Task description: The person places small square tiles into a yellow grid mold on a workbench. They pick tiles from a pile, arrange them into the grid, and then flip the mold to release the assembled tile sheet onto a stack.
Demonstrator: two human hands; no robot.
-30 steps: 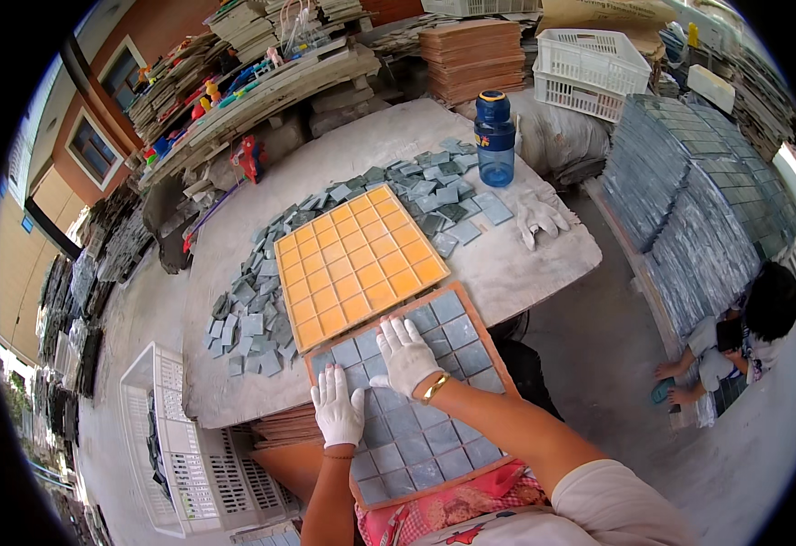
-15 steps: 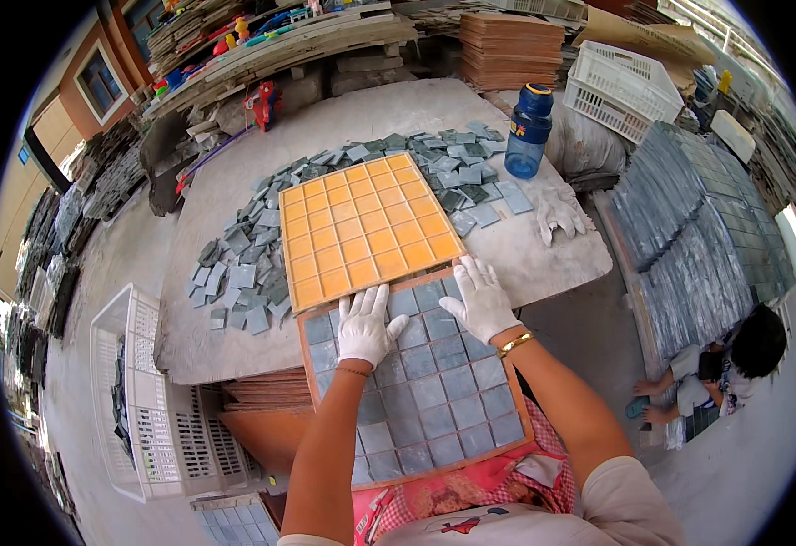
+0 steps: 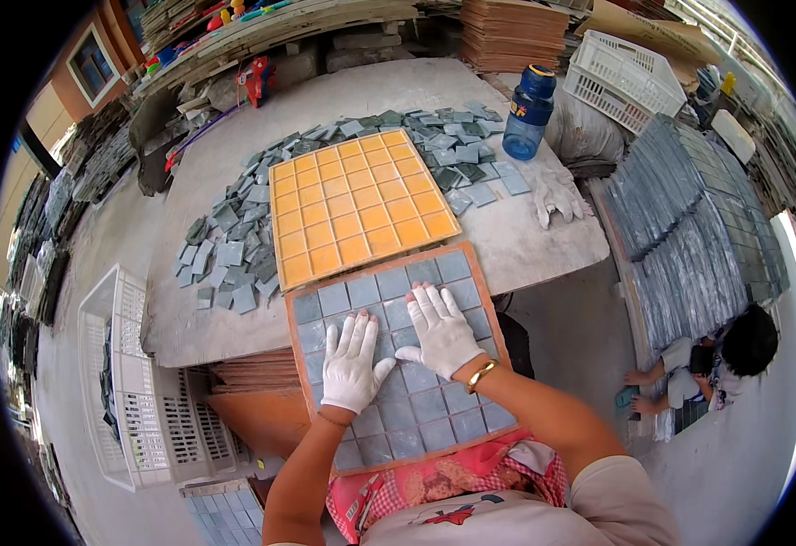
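A brown-framed board (image 3: 305, 382) filled with grey-blue square tiles (image 3: 434, 411) rests on my lap, its far end touching the table edge. My left hand (image 3: 352, 361), in a white glove, lies flat on the tiles with fingers spread. In its own white glove, my right hand (image 3: 441, 329) presses flat beside it, a gold bangle at the wrist. Just beyond the board, an orange grid tray (image 3: 354, 206) lies on the round concrete table (image 3: 507, 238), with no tiles in it.
Loose grey tiles (image 3: 234, 246) ring the orange tray. A blue bottle (image 3: 527, 98) and a spare white glove (image 3: 557, 193) sit at the table's right. White crates (image 3: 134, 382) stand left, stacked grey tile sheets (image 3: 689, 227) right, where another person (image 3: 716, 359) crouches.
Both hands have slid a little nearer along the tiles and now lie side by side at the board's middle. The view has tilted slightly.
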